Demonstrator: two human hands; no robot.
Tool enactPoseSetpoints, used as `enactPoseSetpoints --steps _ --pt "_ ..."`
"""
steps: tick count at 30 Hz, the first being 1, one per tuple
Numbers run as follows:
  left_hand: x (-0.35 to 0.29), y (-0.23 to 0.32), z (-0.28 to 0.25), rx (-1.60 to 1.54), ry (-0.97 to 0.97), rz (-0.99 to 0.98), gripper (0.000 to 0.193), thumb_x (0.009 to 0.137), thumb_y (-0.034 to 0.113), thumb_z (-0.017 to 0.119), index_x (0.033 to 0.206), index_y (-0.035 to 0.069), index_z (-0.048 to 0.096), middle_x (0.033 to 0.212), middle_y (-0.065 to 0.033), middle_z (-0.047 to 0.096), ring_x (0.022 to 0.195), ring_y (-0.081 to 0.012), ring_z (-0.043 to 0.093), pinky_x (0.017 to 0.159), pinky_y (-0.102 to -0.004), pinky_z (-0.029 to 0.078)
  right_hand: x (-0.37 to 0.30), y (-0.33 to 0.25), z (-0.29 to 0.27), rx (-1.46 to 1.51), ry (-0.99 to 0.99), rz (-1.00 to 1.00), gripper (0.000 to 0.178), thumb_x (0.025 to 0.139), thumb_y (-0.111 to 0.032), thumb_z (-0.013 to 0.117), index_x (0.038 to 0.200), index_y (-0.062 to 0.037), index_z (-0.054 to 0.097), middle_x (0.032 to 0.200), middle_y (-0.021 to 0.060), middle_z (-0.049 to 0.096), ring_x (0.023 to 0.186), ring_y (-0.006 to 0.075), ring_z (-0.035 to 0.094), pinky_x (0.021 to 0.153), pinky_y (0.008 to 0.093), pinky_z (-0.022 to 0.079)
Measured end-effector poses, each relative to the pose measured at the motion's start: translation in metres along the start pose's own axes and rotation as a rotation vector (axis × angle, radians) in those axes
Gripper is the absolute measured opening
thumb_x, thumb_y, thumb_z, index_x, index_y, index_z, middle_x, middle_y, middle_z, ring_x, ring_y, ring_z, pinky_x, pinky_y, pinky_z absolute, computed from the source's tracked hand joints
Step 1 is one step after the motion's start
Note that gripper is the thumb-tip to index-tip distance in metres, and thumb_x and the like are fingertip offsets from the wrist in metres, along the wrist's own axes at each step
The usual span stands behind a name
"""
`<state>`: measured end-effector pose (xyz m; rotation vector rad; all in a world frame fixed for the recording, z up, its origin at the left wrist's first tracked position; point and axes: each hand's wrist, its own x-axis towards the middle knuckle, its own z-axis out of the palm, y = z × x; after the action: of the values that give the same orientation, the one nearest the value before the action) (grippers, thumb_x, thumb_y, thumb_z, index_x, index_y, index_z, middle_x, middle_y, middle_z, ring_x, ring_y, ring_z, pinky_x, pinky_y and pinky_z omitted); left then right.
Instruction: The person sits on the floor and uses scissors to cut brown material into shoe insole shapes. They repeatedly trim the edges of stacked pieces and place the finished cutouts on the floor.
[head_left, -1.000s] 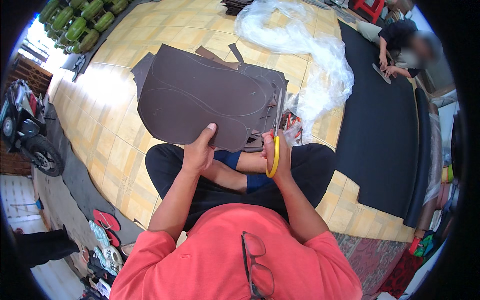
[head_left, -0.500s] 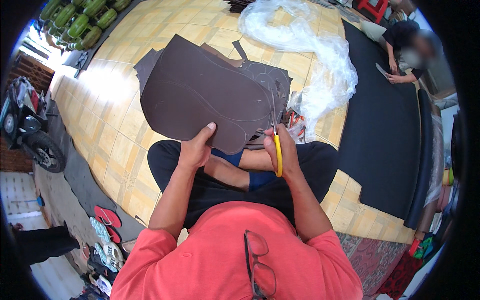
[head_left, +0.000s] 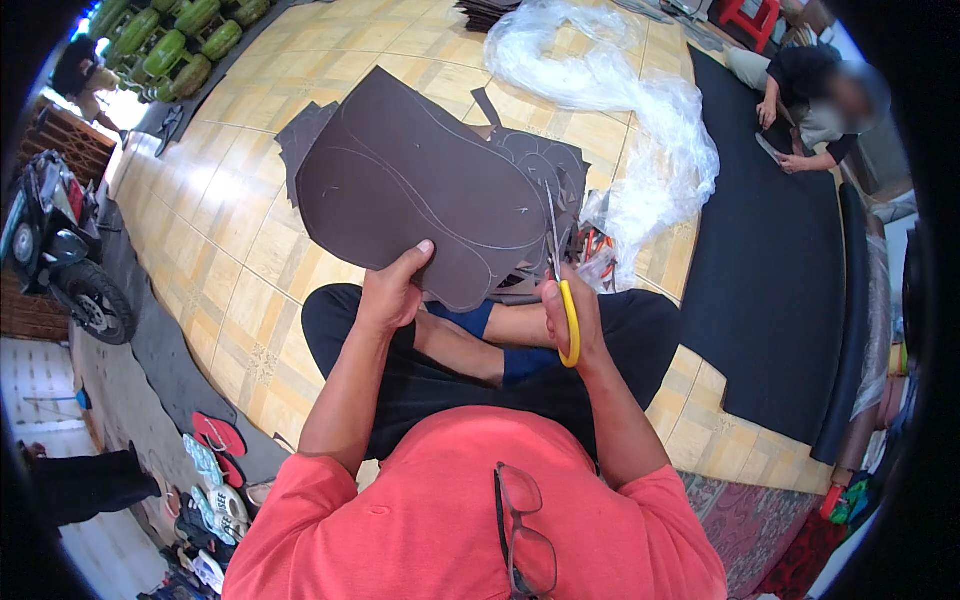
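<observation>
My left hand is closed on the lower edge of a dark brown sheet, thumb on top and fingers out of sight beneath. Pale curved outlines are drawn across the sheet, which I hold tilted above the floor. My right hand grips yellow-handled scissors. Their long metal blades point away from me along the sheet's right edge and look slightly parted; whether they touch the material I cannot tell. More brown pieces and offcuts lie under and beyond the sheet, partly covered by it.
Crumpled clear plastic spreads at the far right. Beside it lies a long black sheet, where a co-worker bends over a flat tool. Sandals, a motorcycle and green gas cylinders stand to the left.
The brown sheet has turned slightly and sits a little further right. My right hand and the scissors have shifted slightly right and nearer me. A person now shows at the far-left doorway.
</observation>
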<state>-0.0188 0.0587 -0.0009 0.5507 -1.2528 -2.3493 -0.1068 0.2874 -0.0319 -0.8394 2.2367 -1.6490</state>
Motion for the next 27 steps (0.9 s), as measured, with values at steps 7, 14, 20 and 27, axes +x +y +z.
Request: enactPoseSetpoints --steps 7,14,20,27 --pt "0.002 0.000 0.000 -0.023 -0.012 -0.019 0.046 0.086 0.001 0.063 0.129 -0.002 0.047 0.123 -0.0142 0.055 0.113 -0.0271 0.056 0.098 -0.0401 0.047 -0.003 0.000 0.010 0.101 -0.016 0.020 0.037 0.098 -0.037 0.048 0.093 -0.0008 0.054 0.069 0.0066 0.051 0.063 0.0169 0.051 0.060 0.0306 0.043" --pt "-0.007 -0.021 -0.002 -0.117 0.025 -0.045 0.045 0.085 -0.001 0.064 0.128 -0.001 0.048 0.121 -0.0131 0.056 0.113 -0.0261 0.056 0.096 -0.0392 0.048 0.000 -0.001 0.018 0.124 0.049 0.002 0.036 0.098 -0.035 0.049 0.095 0.0010 0.052 0.079 0.0146 0.057 0.072 0.0229 0.057 0.067 0.0349 0.045" --pt "-0.007 -0.021 -0.001 -0.139 0.025 -0.026 0.046 0.085 -0.001 0.064 0.128 -0.001 0.048 0.120 -0.0131 0.056 0.112 -0.0262 0.057 0.095 -0.0392 0.049 -0.003 0.012 0.018 0.233 -0.003 0.127 0.035 0.098 -0.036 0.047 0.093 -0.0015 0.051 0.067 0.0079 0.051 0.060 0.0183 0.052 0.057 0.0309 0.042" --pt "-0.005 0.000 -0.006 0.046 -0.032 -0.040 0.047 0.085 0.003 0.065 0.129 -0.002 0.048 0.122 -0.0147 0.056 0.113 -0.0281 0.056 0.096 -0.0415 0.047 0.002 -0.008 0.005 0.044 0.004 0.021 0.029 0.098 -0.030 0.052 0.088 -0.0023 0.051 0.066 0.0118 0.052 0.063 0.0250 0.054 0.060 0.0347 0.043"
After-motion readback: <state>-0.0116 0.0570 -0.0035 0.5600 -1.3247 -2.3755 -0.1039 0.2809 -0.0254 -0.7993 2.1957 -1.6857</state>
